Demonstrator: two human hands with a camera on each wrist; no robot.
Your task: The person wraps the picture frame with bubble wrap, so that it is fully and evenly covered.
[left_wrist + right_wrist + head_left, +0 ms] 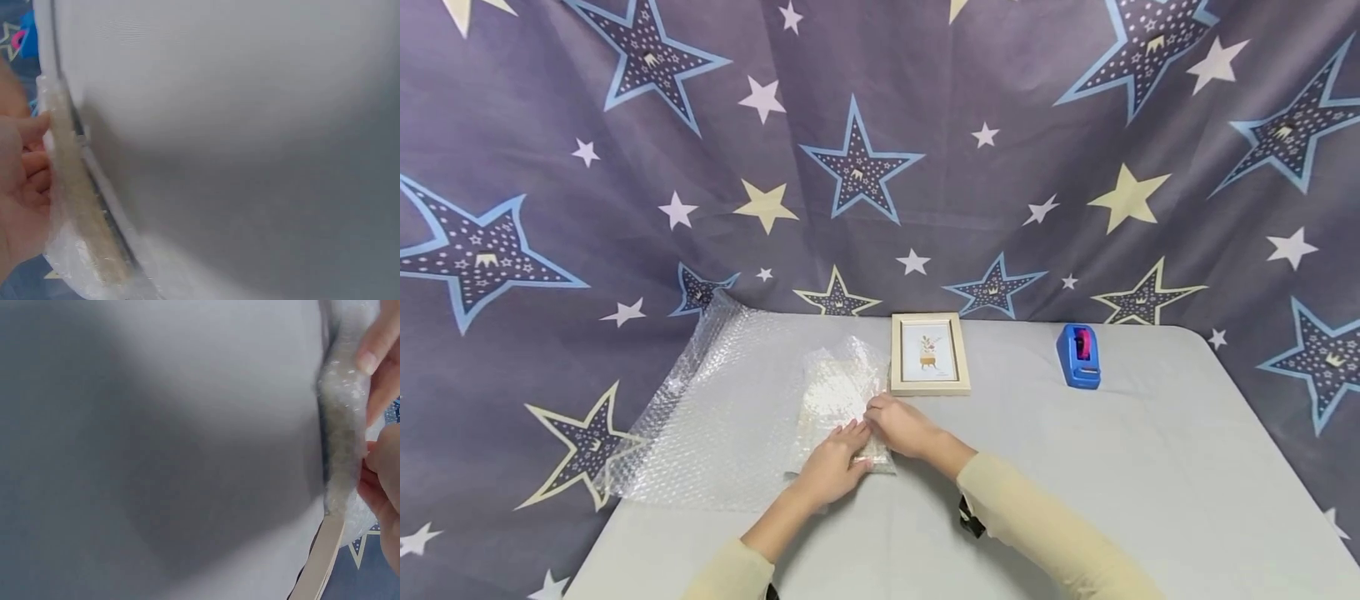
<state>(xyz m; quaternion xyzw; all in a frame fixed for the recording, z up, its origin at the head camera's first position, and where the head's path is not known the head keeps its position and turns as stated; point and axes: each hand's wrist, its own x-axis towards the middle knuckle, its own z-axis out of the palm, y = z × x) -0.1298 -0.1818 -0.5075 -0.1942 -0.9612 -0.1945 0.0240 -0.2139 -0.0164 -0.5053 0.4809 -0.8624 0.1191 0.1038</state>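
A flat rectangular thing with a pale tan edge lies on the table inside bubble wrap point(833, 393), its face blurred by the plastic. My left hand point(832, 467) rests on the near part of this package, fingers extended and thumb by its near right corner. At the package's right side my right hand point(901, 425) has bent fingers and pinches the wrap; the fingertips are partly hidden. In the left wrist view the wrapped tan edge point(78, 187) runs beside the fingers. The right wrist view shows the bubble-wrapped side point(342, 419) below both hands.
A loose sheet of bubble wrap point(722, 417) spreads left of the package and over the table's left edge. A light wooden picture frame point(931, 387) lies just behind the right hand. Farther right stands a blue tape dispenser point(1078, 367). A star-patterned curtain point(1000, 200) hangs behind the table.
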